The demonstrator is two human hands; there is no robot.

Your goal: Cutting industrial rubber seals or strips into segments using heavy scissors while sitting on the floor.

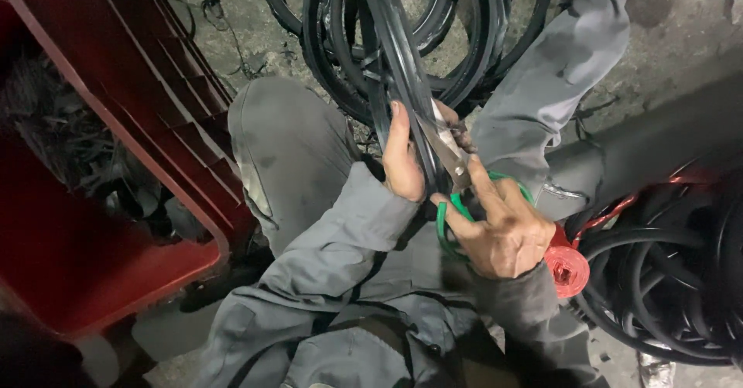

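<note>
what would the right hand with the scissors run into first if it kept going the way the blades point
The right hand aims the scissors up and left. The first thing in that line is the black strip, probably already between the blades; the left hand grips it right beside them.

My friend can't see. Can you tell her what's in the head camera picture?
A person in grey work clothes holds a black rubber strip in the left hand and green-handled scissors in the right hand. Black rubber rings lie on the floor; a red crate stands alongside.
</note>
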